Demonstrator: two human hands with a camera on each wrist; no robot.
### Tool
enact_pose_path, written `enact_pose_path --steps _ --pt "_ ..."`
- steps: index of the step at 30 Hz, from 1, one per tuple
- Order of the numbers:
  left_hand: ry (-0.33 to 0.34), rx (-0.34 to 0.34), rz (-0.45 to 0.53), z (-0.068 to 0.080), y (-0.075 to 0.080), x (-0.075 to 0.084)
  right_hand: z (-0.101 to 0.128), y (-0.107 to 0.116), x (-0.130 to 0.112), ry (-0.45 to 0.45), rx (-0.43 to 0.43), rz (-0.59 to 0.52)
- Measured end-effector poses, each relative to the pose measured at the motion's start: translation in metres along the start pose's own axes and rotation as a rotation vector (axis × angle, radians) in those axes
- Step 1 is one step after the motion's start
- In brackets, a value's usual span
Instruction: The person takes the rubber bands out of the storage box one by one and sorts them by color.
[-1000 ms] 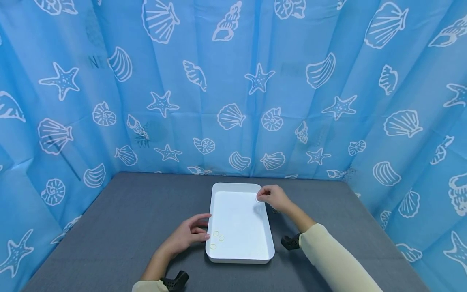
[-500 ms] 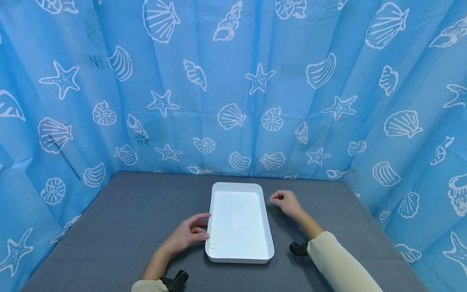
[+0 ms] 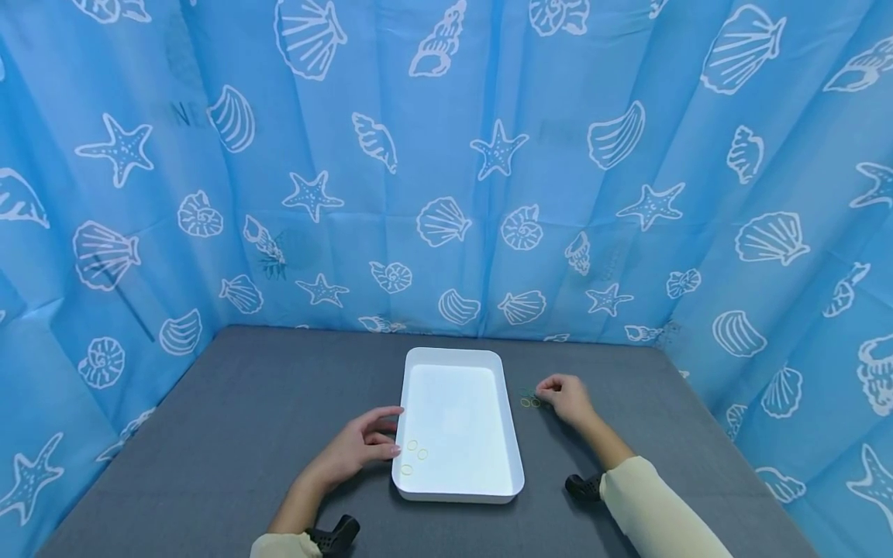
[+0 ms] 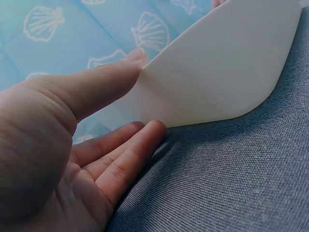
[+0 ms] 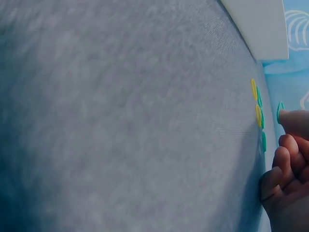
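Rings on cloth [image 3: 530,401]: small yellow and green rings, just right of the white tray [image 3: 512,434]
Your right hand [image 3: 567,398]: fingers curled, the tip pinches one green ring [image 5: 279,112]
Your left hand [image 3: 359,447]: fingers relaxed, thumb against the tray's left wall
Inside tray: three yellow rings [image 3: 414,456] near your left hand
Surface: grey cloth [image 3: 230,418]

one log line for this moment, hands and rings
left hand: rests on white tray edge | right hand: pinches green ring by loose rings | tray: three yellow rings
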State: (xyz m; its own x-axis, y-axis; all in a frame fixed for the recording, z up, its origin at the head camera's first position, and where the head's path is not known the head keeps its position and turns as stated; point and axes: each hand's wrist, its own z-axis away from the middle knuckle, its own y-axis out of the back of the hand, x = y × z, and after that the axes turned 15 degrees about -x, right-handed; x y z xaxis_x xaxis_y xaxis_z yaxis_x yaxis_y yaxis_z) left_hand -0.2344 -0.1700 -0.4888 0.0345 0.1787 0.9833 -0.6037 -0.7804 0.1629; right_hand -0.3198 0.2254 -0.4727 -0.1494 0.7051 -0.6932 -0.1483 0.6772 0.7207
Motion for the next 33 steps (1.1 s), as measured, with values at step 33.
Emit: enact_pose_path --steps 33 --pt "-0.013 -0.009 0.011 -0.001 0.000 -0.002 -0.005 0.007 0.019 -0.248 0.085 0.006"
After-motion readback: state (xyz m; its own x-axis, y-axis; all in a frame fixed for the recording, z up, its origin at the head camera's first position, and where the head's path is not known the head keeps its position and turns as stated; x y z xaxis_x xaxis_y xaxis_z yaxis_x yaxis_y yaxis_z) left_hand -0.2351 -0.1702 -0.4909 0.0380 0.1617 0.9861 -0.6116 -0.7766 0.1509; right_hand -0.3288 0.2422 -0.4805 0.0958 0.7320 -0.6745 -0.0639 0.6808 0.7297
